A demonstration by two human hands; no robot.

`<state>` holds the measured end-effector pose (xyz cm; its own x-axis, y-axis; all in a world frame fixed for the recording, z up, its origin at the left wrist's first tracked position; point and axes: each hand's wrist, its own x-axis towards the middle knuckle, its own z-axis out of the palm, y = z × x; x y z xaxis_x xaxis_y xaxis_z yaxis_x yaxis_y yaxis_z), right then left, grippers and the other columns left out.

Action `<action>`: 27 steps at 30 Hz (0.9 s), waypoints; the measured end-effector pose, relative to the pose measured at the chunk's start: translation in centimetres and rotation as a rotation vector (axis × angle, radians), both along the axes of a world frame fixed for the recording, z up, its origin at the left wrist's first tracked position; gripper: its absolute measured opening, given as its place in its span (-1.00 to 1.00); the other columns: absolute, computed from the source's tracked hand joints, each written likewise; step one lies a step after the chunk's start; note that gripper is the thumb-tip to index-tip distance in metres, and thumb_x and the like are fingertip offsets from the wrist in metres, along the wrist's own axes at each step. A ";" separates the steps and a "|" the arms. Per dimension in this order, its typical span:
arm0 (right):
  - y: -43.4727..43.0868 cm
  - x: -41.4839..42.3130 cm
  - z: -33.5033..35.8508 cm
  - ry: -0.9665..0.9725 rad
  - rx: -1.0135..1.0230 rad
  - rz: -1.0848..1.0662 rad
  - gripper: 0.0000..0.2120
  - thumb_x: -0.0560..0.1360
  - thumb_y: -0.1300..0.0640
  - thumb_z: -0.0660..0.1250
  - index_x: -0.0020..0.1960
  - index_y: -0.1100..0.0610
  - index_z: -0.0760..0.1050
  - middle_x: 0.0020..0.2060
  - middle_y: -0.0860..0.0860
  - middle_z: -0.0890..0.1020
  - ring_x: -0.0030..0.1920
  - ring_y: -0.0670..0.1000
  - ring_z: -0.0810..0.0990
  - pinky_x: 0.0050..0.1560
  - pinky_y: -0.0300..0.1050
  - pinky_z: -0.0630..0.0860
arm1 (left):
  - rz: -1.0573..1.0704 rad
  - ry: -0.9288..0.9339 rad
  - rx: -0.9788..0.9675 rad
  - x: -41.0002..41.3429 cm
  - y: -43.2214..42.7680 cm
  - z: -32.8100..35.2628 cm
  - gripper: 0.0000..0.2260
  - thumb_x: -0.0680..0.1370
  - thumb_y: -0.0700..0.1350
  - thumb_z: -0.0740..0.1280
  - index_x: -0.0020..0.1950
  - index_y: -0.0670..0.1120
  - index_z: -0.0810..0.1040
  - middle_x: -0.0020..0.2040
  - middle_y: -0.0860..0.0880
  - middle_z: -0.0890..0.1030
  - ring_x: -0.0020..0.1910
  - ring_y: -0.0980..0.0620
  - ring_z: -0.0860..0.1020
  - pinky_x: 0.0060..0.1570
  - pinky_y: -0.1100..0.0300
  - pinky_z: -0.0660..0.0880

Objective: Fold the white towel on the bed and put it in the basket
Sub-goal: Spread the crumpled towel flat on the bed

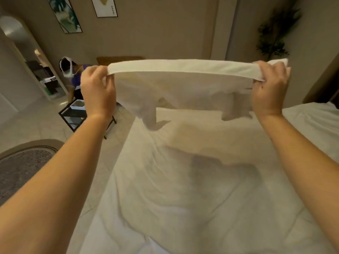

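— Two bare forearms reach out over the bed (183, 189), whose white quilt lies rumpled just below. What are the hands doing?

— Each grip is clamped on the white towel (176, 85). The left hand (98, 92) pinches the left end of its top edge, the right hand (269, 88) the right end, with a bunch of cloth poking out past the right fingers.

— So where is the towel exactly?

— Lifted off the bed, hanging between the hands. Its long axis runs left to right, the top edge pulled nearly taut, the lower edge drooping unevenly toward the quilt.

— Which hand is nearer?

— Neither, as far as I can judge; both sit about level. A fold would likely mean bringing one end across to the other.

— And the basket?

— I can't pick one out for sure. Beyond the left hand stands a dark cart (77, 114) with a pale bin, and another person (73, 74) bends beside it.
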<state>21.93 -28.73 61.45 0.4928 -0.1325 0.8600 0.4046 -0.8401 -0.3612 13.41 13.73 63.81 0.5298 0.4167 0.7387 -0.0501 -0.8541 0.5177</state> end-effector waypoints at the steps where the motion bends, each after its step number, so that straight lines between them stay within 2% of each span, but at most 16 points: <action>1: -0.3 -0.7 -1.0 0.010 -0.031 0.015 -0.61 0.50 0.33 0.15 0.23 0.12 0.59 -0.07 0.24 0.50 -0.01 0.23 0.43 0.22 0.12 0.41 | -0.005 0.038 0.015 -1.1 0.2 -1.3 -0.75 0.67 -0.02 0.28 0.21 -0.10 0.65 0.27 -0.13 0.58 0.30 -0.08 0.49 0.30 0.24 0.32; 3: -1.2 -2.0 -4.3 0.075 -0.087 0.049 -0.56 0.43 0.37 0.18 0.23 0.16 0.59 -0.11 0.24 0.47 -0.05 0.26 0.41 0.14 0.12 0.39 | -0.037 0.133 0.072 -3.3 0.6 -5.2 -0.78 0.66 -0.09 0.32 0.21 -0.16 0.66 0.31 -0.17 0.55 0.35 -0.13 0.46 0.38 0.15 0.31; 5: -2.0 -3.6 -9.2 0.171 -0.147 0.072 -0.59 0.41 0.34 0.24 0.21 0.17 0.62 -0.16 0.22 0.45 -0.09 0.26 0.42 0.08 0.13 0.40 | -0.070 0.255 0.115 -5.5 1.3 -10.8 -0.79 0.64 -0.15 0.35 0.20 -0.21 0.67 0.26 -0.21 0.58 0.31 -0.18 0.47 0.36 0.01 0.38; 9: -2.9 -8.3 -21.5 0.498 -0.278 0.116 -0.61 0.43 0.18 0.24 0.20 0.14 0.65 -0.18 0.13 0.44 -0.08 0.21 0.39 0.06 0.16 0.48 | -0.114 0.563 0.123 -10.5 2.3 -25.0 -0.82 0.62 -0.16 0.36 0.14 -0.18 0.72 0.08 -0.15 0.61 0.10 -0.20 0.55 0.10 -0.02 0.47; 12: -3.2 -11.8 -30.8 0.766 -0.296 0.077 -0.68 0.45 0.27 0.41 0.19 0.12 0.67 -0.15 0.10 0.46 -0.03 0.19 0.40 0.06 0.09 0.50 | -0.161 0.702 0.124 -13.5 1.9 -34.3 -0.87 0.56 -0.24 0.44 0.09 -0.13 0.72 -0.01 -0.12 0.59 0.04 -0.19 0.54 0.01 -0.01 0.48; 15: -3.2 -15.2 -39.5 0.910 -0.312 0.070 -0.69 0.42 0.30 0.49 0.14 0.12 0.68 -0.16 0.10 0.48 -0.05 0.21 0.43 0.02 0.10 0.51 | -0.184 0.820 0.107 -15.4 1.7 -42.6 -0.82 0.58 -0.21 0.40 0.15 -0.06 0.69 0.05 -0.08 0.56 0.12 -0.16 0.52 0.05 0.01 0.51; 19: -3.0 -19.8 -49.8 1.024 -0.421 0.097 -0.73 0.40 0.24 0.53 0.08 0.08 0.71 -0.18 0.09 0.51 -0.10 0.21 0.47 -0.04 0.13 0.55 | -0.139 0.953 0.077 -19.0 1.0 -52.1 -0.82 0.60 -0.16 0.39 0.17 -0.09 0.70 0.13 -0.13 0.60 0.23 -0.20 0.52 0.14 -0.09 0.54; 22: -3.1 -23.4 -55.9 1.126 -0.484 0.092 -0.77 0.41 0.14 0.52 0.06 -0.02 0.70 -0.17 0.05 0.52 -0.10 0.17 0.47 -0.08 0.13 0.54 | -0.120 1.098 0.026 -22.3 0.5 -57.7 -0.77 0.61 -0.18 0.40 0.26 -0.10 0.70 0.33 -0.23 0.57 0.44 -0.22 0.43 0.36 -0.12 0.44; 24: -3.4 -25.7 -59.1 1.172 -0.500 0.117 -0.79 0.40 0.12 0.55 0.03 -0.02 0.72 -0.20 0.03 0.52 -0.14 0.15 0.47 -0.15 0.12 0.55 | -0.115 1.169 0.023 -24.4 0.8 -60.9 -0.76 0.60 -0.20 0.41 0.26 -0.10 0.70 0.32 -0.24 0.58 0.42 -0.22 0.44 0.37 -0.11 0.44; 27: -3.7 -28.4 -62.3 1.209 -0.530 0.143 -0.77 0.34 0.15 0.61 -0.02 -0.02 0.73 -0.24 0.02 0.51 -0.20 0.14 0.48 -0.22 0.09 0.56 | -0.134 1.204 0.057 -27.0 1.1 -64.2 -0.79 0.54 -0.17 0.45 0.17 -0.08 0.72 0.17 -0.16 0.64 0.27 -0.22 0.52 0.27 -0.09 0.51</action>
<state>-6.44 -32.39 -0.80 0.9606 0.1976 -0.1955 0.1587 -0.9673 -0.1978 -13.56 14.87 -0.39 0.9266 0.2888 -0.2408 0.3475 -0.9022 0.2555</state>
